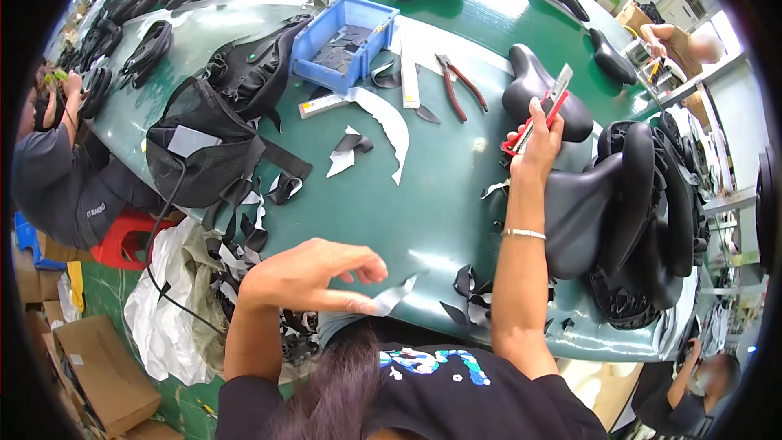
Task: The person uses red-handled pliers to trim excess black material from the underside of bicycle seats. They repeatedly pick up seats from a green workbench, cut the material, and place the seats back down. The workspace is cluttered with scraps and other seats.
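Cut trimmings [465, 281] lay right of the half-open left hand [314, 275], pale strip [395, 297] at its thumb, while the right hand [538, 140] gripped a utility knife [558, 91], remainder unclear!

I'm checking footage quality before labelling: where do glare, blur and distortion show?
Head view: white glare on the green table, notably near its front edge; head view: the pale strip by the left hand looks smeared, while the red-handled pliers look fairly crisp; head view: fisheye bending curves the table's edges, and the corners are black.
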Tool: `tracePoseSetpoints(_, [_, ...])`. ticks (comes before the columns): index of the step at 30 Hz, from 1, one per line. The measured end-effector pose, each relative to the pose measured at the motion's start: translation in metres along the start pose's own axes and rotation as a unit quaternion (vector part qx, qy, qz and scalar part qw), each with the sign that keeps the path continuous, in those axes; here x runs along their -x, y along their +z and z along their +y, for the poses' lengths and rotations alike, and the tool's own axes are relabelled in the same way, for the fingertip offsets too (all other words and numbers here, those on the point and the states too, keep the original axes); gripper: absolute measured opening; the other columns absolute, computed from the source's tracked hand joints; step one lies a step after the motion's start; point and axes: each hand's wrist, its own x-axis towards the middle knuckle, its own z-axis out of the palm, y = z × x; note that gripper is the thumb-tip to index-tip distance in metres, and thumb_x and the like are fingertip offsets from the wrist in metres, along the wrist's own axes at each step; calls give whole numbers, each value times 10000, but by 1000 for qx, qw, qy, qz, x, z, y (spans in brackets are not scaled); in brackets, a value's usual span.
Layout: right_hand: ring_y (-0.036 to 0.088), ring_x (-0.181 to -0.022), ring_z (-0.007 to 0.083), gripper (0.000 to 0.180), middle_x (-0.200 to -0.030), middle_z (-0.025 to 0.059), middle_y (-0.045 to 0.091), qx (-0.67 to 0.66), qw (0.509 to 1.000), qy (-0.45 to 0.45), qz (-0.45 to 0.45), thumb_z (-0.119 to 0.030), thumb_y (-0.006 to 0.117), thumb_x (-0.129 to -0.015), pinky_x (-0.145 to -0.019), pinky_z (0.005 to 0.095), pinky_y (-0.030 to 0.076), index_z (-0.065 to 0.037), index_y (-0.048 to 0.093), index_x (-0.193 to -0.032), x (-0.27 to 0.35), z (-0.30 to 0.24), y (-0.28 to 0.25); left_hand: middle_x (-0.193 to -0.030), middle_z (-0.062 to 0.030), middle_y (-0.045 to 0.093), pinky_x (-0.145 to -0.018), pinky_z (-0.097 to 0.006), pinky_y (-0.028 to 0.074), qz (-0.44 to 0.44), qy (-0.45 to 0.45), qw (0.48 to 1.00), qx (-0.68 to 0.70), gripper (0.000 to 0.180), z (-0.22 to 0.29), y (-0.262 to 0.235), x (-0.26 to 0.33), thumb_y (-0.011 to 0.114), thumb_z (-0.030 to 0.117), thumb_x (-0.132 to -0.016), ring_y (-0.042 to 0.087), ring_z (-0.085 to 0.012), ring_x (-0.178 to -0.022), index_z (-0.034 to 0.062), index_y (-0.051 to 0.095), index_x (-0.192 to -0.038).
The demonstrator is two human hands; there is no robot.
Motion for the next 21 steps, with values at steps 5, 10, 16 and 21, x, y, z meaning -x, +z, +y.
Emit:
tracePoseSetpoints(5, [522,-575,173,235,-755,55,475,313,864,-368,-144,-206,765,-748,-477,295,429,-86,629,-898,69,-23,-19,-1002,-61,649,-795,-321,492,171,-15,959,226,296,-33,-8,-35,583,314,-931,622,-173,-908,41,588,-1044])
tracePoseSetpoints(10, [526,-640,197,275,-759,57,463,439,585,-472,-492,-204,752,-618,-513,313,452,-153,649,-867,110,-52,-96,-1180,-151,591,-927,-381,443,279,52,873,395,534,-50,-30,-94,476,505,-950,570,-226,-1088,45,509,-1221])
tracePoseSetpoints(16, [558,-581,147,159,-819,82,587,322,830,-307,-338,-59,685,-769,-525,300,465,-58,592,-898,137,-38,-150,-1143,-138,590,-962,-348,420,212,61,932,287,494,-46,-34,-112,542,439,-939,543,-189,-1109,14,551,-1191])
tracePoseSetpoints(21, [538,-576,65,361,-783,22,572,239,956,5,-169,-147,654,-876,-499,227,433,-5,520,-1180,178,-6,-141,-1085,-96,584,-907,-297,420,292,-87,907,291,500,-59,7,-82,623,430,-896,526,-135,-1037,8,541,-1152])
